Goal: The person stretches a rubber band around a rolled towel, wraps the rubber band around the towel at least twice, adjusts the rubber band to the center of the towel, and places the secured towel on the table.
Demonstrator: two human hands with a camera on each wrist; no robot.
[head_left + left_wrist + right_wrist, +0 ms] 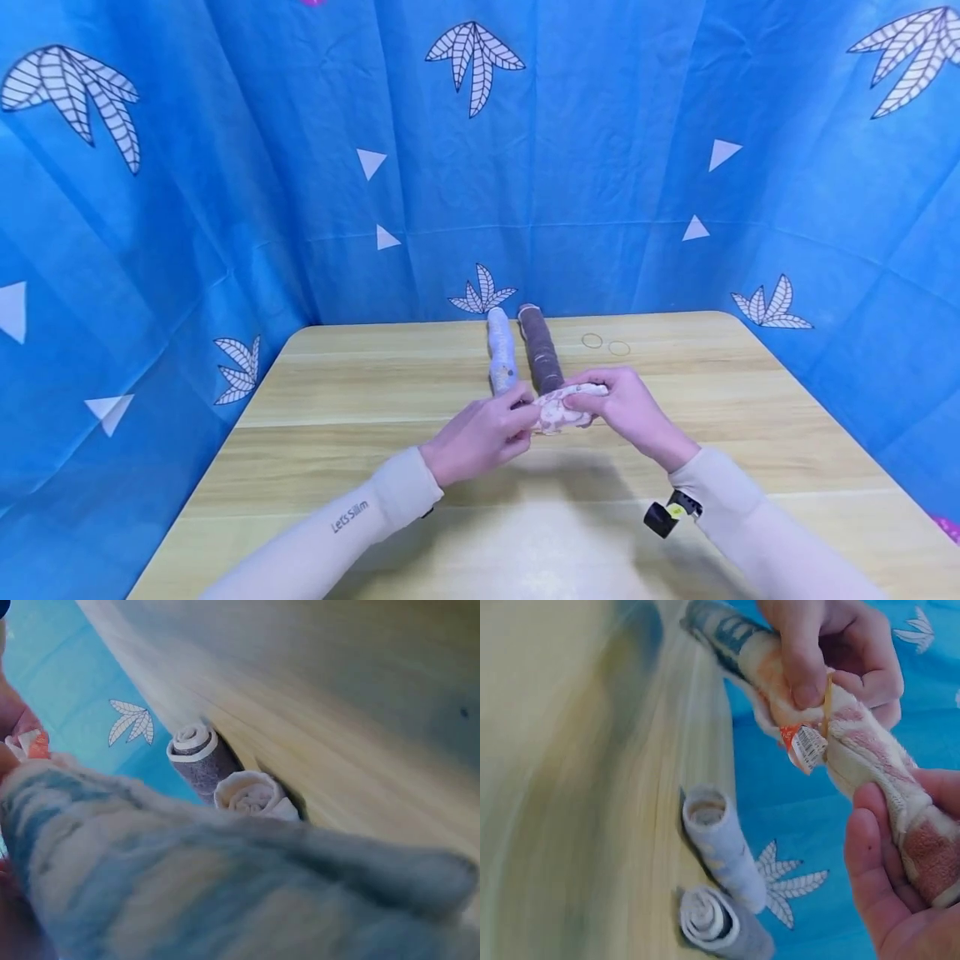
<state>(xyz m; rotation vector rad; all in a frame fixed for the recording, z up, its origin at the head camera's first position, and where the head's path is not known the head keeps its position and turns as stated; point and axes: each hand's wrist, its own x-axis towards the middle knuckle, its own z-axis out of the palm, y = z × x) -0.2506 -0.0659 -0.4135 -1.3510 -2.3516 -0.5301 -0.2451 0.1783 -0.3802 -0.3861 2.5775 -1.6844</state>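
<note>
A rolled towel (pixel 558 408) with a pinkish pattern is held up off the table between both hands. My left hand (pixel 483 429) grips one end, its thumb pressed on the roll beside a yellow rubber band (pixel 828 697) that goes round the middle. Fingers and thumb of my right hand (pixel 630 412) hold the other end. Near the band a white and red label (pixel 806 746) sticks out. Close up in the left wrist view, the towel (pixel 187 862) shows blue and cream stripes, with the left hand mostly out of sight.
On the wooden table (pixel 337 400), a pale blue rolled towel (pixel 501 350) and a dark brown rolled towel (pixel 540 346) lie side by side toward the back edge. Two loose rubber bands, one left (pixel 592 341) and one right (pixel 619 347), lie to their right. Blue curtain (pixel 570 167) surrounds the table.
</note>
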